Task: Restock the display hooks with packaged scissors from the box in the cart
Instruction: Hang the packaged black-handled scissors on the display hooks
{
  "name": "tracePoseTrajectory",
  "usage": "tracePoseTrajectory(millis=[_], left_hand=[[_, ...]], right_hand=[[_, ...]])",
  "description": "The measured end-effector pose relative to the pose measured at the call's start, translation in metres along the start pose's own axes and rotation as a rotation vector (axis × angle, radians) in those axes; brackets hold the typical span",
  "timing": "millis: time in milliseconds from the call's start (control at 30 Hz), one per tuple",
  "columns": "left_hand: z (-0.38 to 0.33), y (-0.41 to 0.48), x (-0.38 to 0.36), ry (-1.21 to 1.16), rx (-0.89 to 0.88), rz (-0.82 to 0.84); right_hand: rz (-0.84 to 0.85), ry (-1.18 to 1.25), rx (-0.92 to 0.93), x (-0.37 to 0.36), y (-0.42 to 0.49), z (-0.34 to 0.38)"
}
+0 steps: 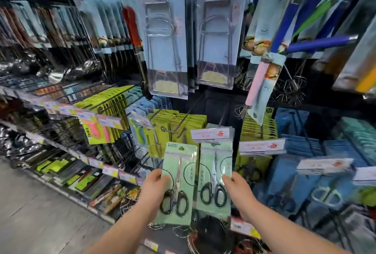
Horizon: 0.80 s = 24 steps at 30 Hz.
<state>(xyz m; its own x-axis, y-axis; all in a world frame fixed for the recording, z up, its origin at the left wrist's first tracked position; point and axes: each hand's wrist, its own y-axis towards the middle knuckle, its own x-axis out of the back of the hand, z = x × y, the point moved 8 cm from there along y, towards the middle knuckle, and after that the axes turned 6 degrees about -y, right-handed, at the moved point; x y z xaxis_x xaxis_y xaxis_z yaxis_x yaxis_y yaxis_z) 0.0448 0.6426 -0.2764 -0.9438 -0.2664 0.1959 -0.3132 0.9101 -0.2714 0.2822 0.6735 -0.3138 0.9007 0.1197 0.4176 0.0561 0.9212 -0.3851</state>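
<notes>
My left hand grips the left edge of a pale green pack of black-handled scissors, held upright in front of the display. Beside it, a second green scissors pack hangs from a display hook under a white price tag. My right hand holds that pack's lower right edge with thumb and fingers. The two packs sit side by side, nearly touching. The box and cart are out of view.
Yellow-green packs hang on hooks behind, blue scissors packs to the right. Clear packs of metal tongs and whisks hang overhead. Shelving with utensils runs along the left; grey floor lies lower left.
</notes>
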Motion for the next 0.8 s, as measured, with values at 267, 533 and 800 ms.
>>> tracePoseTrajectory(millis=[267, 533, 800], left_hand=[[0.002, 0.036, -0.003, 0.021, 0.061, 0.130], [0.017, 0.043, 0.000, 0.003, 0.130, 0.304], [0.022, 0.046, -0.017, 0.037, 0.123, 0.425]], right_hand=[[-0.127, 0.014, -0.081, 0.005, 0.018, 0.008], [-0.229, 0.017, -0.154, 0.013, 0.041, 0.004], [0.026, 0.108, -0.063, -0.030, -0.007, 0.016]])
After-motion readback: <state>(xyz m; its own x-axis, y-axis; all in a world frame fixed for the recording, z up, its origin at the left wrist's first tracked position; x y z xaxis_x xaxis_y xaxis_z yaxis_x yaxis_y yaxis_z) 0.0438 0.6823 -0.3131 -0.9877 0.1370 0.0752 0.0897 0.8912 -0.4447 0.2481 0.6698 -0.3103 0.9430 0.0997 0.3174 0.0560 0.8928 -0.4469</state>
